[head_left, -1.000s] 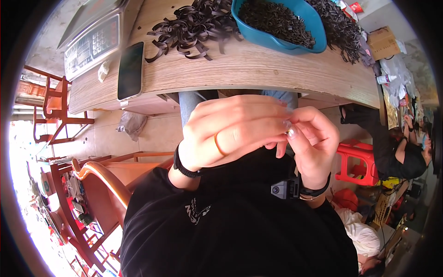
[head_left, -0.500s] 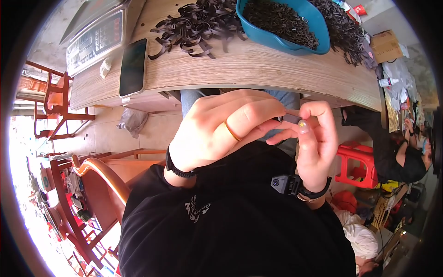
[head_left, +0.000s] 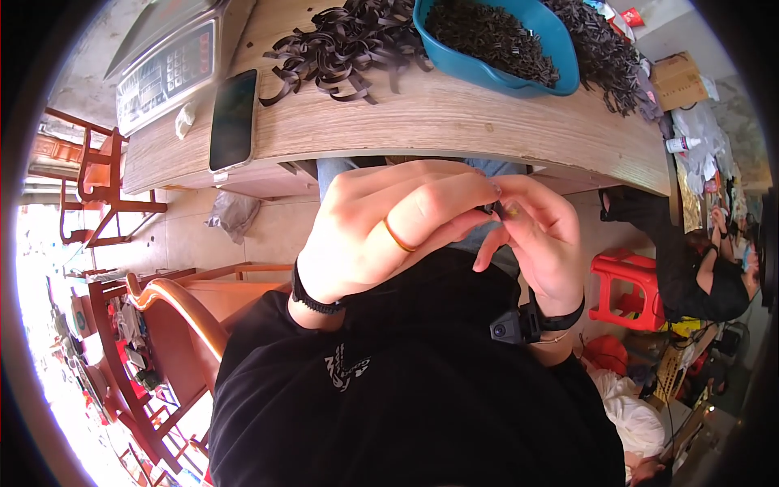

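My left hand (head_left: 389, 227), with a gold ring, is closed, its fingertips pinching a small black piece (head_left: 490, 209) above my lap. My right hand (head_left: 545, 243) meets it from the right, thumb and forefinger pinched at the same spot on a short dark strap that the fingers now mostly hide. The fingertips of both hands touch or nearly touch. Beyond them, a pile of loose dark brown straps (head_left: 349, 49) lies on the wooden table (head_left: 389, 122). Next to it stands a blue plastic basket (head_left: 487, 73) full of small dark pieces (head_left: 495, 40).
A phone (head_left: 234, 122) and a digital scale (head_left: 166, 77) are at the table's left. Another dark pile (head_left: 596, 57) lies right of the basket. A red stool (head_left: 625, 288) stands to the right, and a wooden chair (head_left: 187, 312) behind left. Another person (head_left: 702, 284) sits at far right.
My right hand has moved a little left and turned inward against the left fingertips. The dark strap between the hands, visible before, is now mostly covered. My left hand has barely moved.
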{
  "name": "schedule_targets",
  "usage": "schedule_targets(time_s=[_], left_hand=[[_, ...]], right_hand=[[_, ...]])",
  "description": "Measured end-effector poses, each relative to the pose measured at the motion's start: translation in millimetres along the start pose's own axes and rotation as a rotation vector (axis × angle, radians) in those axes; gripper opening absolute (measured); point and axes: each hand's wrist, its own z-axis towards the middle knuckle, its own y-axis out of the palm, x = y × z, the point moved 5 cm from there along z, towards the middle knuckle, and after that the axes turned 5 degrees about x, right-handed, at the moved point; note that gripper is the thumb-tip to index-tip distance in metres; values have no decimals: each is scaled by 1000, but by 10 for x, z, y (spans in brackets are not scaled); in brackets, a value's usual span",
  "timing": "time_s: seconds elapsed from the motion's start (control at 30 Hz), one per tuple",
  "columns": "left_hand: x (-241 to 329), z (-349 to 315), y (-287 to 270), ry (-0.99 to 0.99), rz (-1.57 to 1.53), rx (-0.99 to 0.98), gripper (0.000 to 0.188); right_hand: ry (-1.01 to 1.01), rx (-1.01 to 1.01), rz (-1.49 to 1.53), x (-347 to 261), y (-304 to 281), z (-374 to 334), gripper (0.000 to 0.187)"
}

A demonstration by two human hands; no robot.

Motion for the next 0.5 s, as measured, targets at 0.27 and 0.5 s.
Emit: schedule_targets(time_s=[0.27, 0.5], left_hand=[[-40, -16, 57, -17, 105, -12, 37], [-66, -21, 62, -157, 102, -16, 37]], right_hand=[[-99, 181, -129, 48, 11, 22, 20], [-185, 238, -131, 29, -41, 35, 13]])
